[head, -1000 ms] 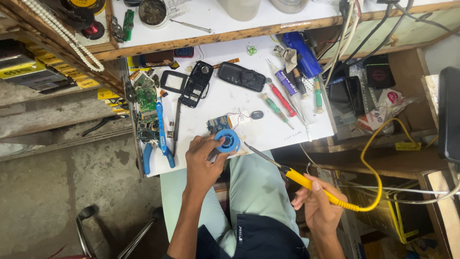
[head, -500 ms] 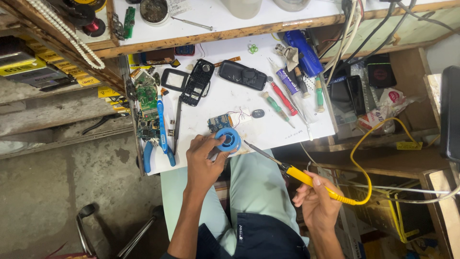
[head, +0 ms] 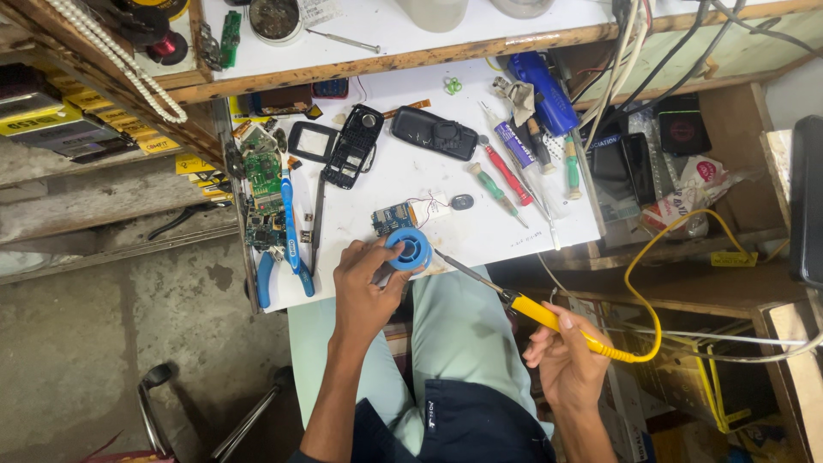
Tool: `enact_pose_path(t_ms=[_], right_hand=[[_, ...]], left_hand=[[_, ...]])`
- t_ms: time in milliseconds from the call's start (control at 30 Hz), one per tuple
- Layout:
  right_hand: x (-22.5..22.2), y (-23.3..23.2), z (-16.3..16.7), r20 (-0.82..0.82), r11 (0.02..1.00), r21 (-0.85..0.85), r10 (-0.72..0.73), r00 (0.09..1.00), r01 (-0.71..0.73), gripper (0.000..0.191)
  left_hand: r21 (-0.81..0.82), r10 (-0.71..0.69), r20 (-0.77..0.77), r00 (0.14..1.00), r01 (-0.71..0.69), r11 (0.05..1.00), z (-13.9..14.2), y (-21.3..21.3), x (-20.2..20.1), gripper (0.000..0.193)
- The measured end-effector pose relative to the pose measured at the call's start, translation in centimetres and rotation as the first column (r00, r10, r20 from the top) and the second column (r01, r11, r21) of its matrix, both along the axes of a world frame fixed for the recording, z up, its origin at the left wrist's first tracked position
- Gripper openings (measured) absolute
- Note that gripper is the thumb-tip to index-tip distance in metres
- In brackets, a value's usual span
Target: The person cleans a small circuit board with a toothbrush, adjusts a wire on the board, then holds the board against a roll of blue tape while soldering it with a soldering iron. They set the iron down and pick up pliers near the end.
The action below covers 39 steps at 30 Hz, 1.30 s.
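head view: the left hand [head: 364, 287] has its fingers clamped on a blue solder spool [head: 410, 249] lying on the white surface [head: 411, 176], just beside a small blue circuit board [head: 393, 218]. the right hand [head: 567, 358] grips a yellow-handled soldering iron [head: 549, 315], its tip near the spool. around them lie two black phone shells, one at [head: 351, 146] and one at [head: 434, 132], one red screwdriver [head: 506, 171], two green ones and blue pliers [head: 279, 270]. compared with half a second ago, both hands hold the same grips and the spool has not moved.
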State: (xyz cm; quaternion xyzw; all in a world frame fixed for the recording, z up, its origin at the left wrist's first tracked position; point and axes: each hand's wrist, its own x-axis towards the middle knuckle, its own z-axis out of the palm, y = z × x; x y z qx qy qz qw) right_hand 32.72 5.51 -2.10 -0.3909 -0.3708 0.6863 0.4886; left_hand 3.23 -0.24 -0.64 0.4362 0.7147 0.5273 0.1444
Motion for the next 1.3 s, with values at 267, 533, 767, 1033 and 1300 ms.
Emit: enact_pose_path(t_ms=[267,533,767,1033,1300], right_hand=[[-0.15,0.11,0.23,0.001,1.0,-0.014,-0.009,1.0,0.009,0.033],[-0.01,0.33,0.54,0.016,0.999,0.016,-0.031,0.999,0.031,0.033],[0.26,0.49,0.86,0.038,0.999,0.039,-0.035,0.999,0.033,0.034],[0.43,0.22,0.46,0.007,0.999,0.036,-0.02,1.0,0.02,0.032],[0.33,-0.03,0.21,0.01,1.0,-0.005,-0.009,1.0,0.009,0.031]], left_hand=[[0.061,-0.026,-0.091,0.996,0.031,0.998,0.2,-0.13,-0.14,0.035],[0.101,-0.037,-0.071,0.997,0.044,0.994,0.37,-0.07,-0.23,0.035],[0.021,-0.02,-0.069,0.997,0.021,1.0,0.16,-0.17,-0.11,0.032],[0.046,0.001,0.035,0.999,-0.003,0.999,0.17,-0.03,-0.08,0.032],[0.06,0.004,0.015,1.0,-0.005,0.998,-0.07,-0.01,0.02,0.033]])
